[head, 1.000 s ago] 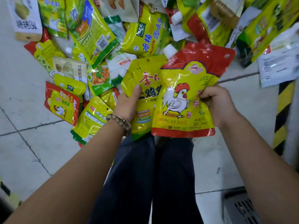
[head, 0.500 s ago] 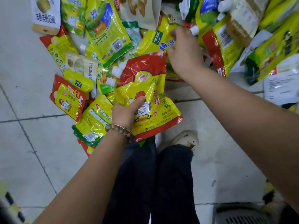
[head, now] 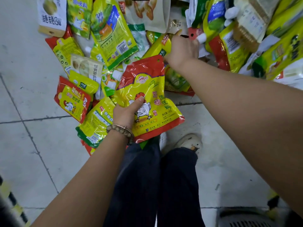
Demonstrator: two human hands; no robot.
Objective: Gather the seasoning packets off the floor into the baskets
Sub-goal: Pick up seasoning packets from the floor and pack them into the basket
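Several pale grey floor tiles [head: 32,153], scuffed and divided by dark grout lines, fill the near and left of the scene. Black-and-yellow hazard striping [head: 9,199] marks the near-left corner.

Across the far side, from left to right, sprawls a heap of seasoning packets [head: 113,30]. Most are glossy yellow and green with red trim, overlapping and lying at every angle. Some show barcodes and others white screw caps.

A person in dark trousers [head: 147,185] stands over the heap with both bare arms reaching forward.

The largest single item is a yellow stand-up chicken pouch [head: 152,89] with a red top band and red base and a white hen with a red comb printed on its front. It is held off the floor at the centre, just near of the heap. The green corner of another packet shows beneath its lower edge.

A grey slotted basket [head: 246,218] sits at the near right edge, only partly in view. A pale shoe [head: 186,141] shows beside the pouch's base.

The left hand [head: 126,112] grips the chicken pouch, its thumb pressed on the hen and its fingers hidden behind. The right hand [head: 182,51] reaches farther into the heap beside a yellow packet. Its fingertips are buried among the wrappers, so its hold cannot be made out.

A beaded bracelet [head: 121,130] circles the left wrist.
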